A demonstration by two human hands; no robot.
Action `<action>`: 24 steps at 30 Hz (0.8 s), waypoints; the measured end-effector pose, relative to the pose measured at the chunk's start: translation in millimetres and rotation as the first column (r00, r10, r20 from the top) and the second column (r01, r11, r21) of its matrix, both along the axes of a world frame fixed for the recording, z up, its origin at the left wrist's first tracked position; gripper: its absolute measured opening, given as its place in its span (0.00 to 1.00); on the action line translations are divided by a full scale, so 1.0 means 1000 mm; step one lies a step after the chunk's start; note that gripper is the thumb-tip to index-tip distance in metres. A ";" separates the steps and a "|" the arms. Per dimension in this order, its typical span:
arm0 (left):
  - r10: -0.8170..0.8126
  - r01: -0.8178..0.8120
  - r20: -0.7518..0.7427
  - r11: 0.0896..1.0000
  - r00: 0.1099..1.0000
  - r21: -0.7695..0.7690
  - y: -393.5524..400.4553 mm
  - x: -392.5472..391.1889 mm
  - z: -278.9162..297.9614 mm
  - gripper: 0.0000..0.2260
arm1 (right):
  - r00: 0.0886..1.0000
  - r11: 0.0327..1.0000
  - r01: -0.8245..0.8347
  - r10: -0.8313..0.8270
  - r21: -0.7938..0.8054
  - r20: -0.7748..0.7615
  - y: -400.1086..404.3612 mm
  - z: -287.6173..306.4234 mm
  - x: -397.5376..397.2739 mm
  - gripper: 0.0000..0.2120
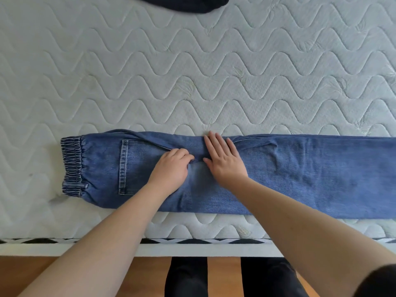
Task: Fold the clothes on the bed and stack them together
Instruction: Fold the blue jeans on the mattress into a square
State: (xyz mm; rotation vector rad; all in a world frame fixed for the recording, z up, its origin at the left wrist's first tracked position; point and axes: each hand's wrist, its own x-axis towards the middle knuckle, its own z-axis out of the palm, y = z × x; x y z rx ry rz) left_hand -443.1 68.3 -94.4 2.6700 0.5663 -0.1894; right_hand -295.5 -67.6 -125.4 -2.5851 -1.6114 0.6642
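A pair of blue jeans (300,174) lies folded lengthwise along the near edge of the bed, its elastic waistband at the left and its legs running off the right edge of view. My left hand (171,168) has its fingers curled and pinches a fold of denim near the crotch, just right of the back pocket. Beside it, my right hand (222,161) lies flat on the jeans with straight fingers pointing away from me, pressing the cloth down.
The quilted white mattress (192,71) stretches beyond the jeans. A dark navy garment (186,3) lies at the far top edge. The bed's near edge has black-and-white trim (42,241), with a wooden floor and my dark-trousered legs below.
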 end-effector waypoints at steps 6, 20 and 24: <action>0.048 -0.044 -0.081 0.998 0.996 0.054 -0.014 0.016 -0.002 0.09 | 0.987 0.984 0.151 -0.145 -0.094 0.077 -0.052 0.003 0.055 0.33; 0.133 -0.132 -0.021 0.990 0.991 0.051 -0.002 0.027 0.003 0.16 | 0.911 0.909 0.408 -0.401 -0.081 0.096 -0.083 0.027 0.066 0.34; 0.133 -0.158 0.147 0.971 0.980 0.179 0.007 0.038 0.002 0.10 | 0.960 0.960 0.279 -0.280 0.037 0.024 -0.049 0.031 0.027 0.31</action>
